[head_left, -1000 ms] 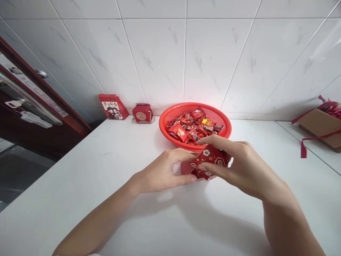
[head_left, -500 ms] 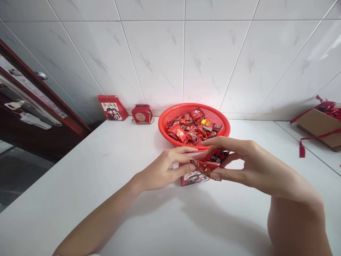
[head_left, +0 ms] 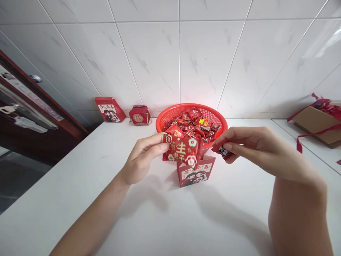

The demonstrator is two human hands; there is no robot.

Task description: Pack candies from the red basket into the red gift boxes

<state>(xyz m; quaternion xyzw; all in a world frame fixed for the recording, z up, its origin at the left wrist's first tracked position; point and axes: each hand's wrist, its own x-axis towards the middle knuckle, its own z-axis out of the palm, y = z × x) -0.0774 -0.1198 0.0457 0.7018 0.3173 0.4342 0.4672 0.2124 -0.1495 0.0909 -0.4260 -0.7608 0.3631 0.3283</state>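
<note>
two couple-printed red boxes (head_left: 195,176) (head_left: 109,112), one rope-handled box (head_left: 139,116), two held packets (head_left: 179,149) (head_left: 223,151), one red basket (head_left: 207,113), one brown box (head_left: 317,122)

The white tabletop (head_left: 80,170) has a thin seam (head_left: 319,158) running across its right part. On it, near the middle, an open printed box (head_left: 196,176) stands upright in front of a red basket (head_left: 213,115). Toward the back left stand a small corded box (head_left: 139,115) and a slant-sided red box (head_left: 109,110), slightly apart; at far right, beyond the seam, sits a brown box (head_left: 317,122).
</note>
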